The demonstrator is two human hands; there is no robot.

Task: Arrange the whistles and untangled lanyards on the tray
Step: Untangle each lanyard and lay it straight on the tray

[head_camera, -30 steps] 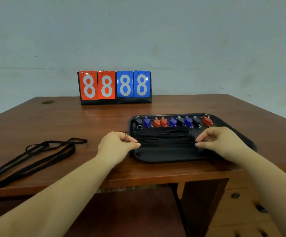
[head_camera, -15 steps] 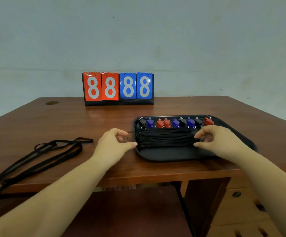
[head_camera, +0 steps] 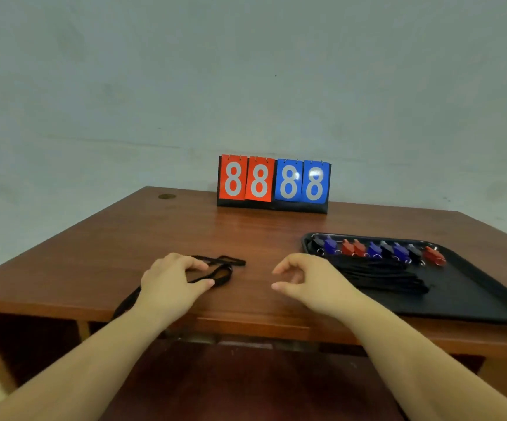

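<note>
A black tray [head_camera: 464,302] lies at the right of the wooden table. A row of several red, blue and black whistles [head_camera: 375,250] runs along its far side, with a bundle of straightened black lanyards [head_camera: 382,276] lying in front of them. Loose black lanyards [head_camera: 223,270] lie on the table left of the tray and trail off its front edge. My left hand [head_camera: 171,282] rests over them, fingers curved apart, thumb tip touching a strap. My right hand [head_camera: 306,282] hovers empty beside the tray's left end, fingers loosely curled and apart.
A flip scoreboard [head_camera: 273,183] showing 8888 in red and blue stands at the back of the table [head_camera: 130,247] against the wall. A small round cap [head_camera: 166,196] sits near the far left corner. The table's front edge is just below my wrists.
Both hands let go of the lanyard bundle on the tray and moved left. My left hand now lies on the loose lanyards, and my view has swung left.
</note>
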